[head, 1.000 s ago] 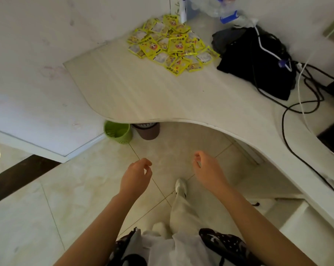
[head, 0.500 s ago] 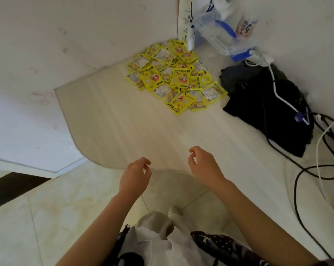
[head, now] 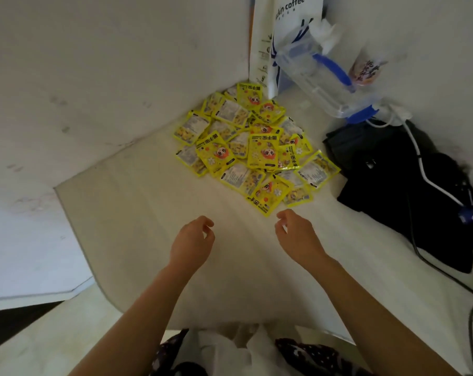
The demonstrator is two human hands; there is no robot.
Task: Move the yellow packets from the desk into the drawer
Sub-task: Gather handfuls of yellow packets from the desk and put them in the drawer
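Observation:
Several yellow packets [head: 253,149] lie in a loose overlapping heap in the far corner of the pale wooden desk [head: 137,213]. My left hand [head: 192,244] hovers over the desk in front of the heap, fingers loosely curled and holding nothing. My right hand [head: 295,236] is beside it, its fingertips just short of the nearest packet, also with nothing in it. No drawer shows in this view.
A black bag [head: 398,191] with white and black cables lies right of the heap. A clear plastic box with blue clips [head: 319,80] and a white coffee paper bag [head: 287,28] stand at the back wall. The desk's curved front edge is near my body.
Both hands moved forward from above the floor to over the desk, close to the packets. The view came closer to the desk corner.

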